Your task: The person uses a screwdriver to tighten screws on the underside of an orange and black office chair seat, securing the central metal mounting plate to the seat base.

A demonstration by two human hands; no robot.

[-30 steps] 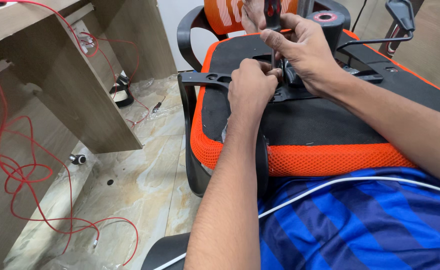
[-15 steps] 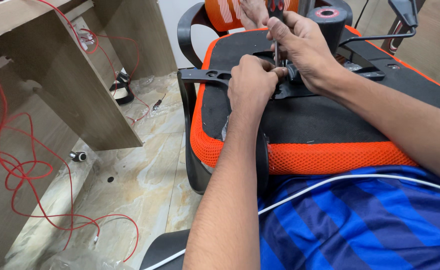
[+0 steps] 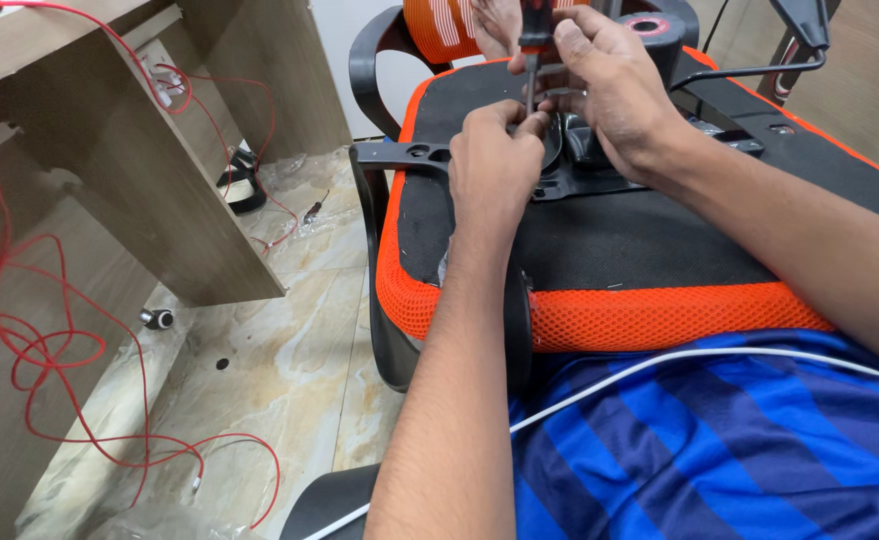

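An upturned office chair seat (image 3: 610,240), black underneath with an orange mesh rim, lies in front of me. A black metal mechanism plate (image 3: 580,165) sits on its underside. My right hand (image 3: 610,80) grips a screwdriver (image 3: 532,45) with a black and red handle, held upright with its shaft pointing down at the plate. My left hand (image 3: 495,150) is closed around the lower end of the shaft, pinching at the tip where it meets the plate. Another person's hand (image 3: 485,20) shows at the top edge behind the tool.
A black armrest bracket (image 3: 400,155) juts out left of the seat. A wooden desk (image 3: 130,150) stands at left with red wires (image 3: 50,340) trailing over the marble floor (image 3: 260,370). A small caster part (image 3: 158,318) lies on the floor. A white cable (image 3: 660,365) crosses my blue striped shirt.
My right hand has lifted slightly with the screwdriver. My left hand stays at the shaft's tip. The view has shifted a little.
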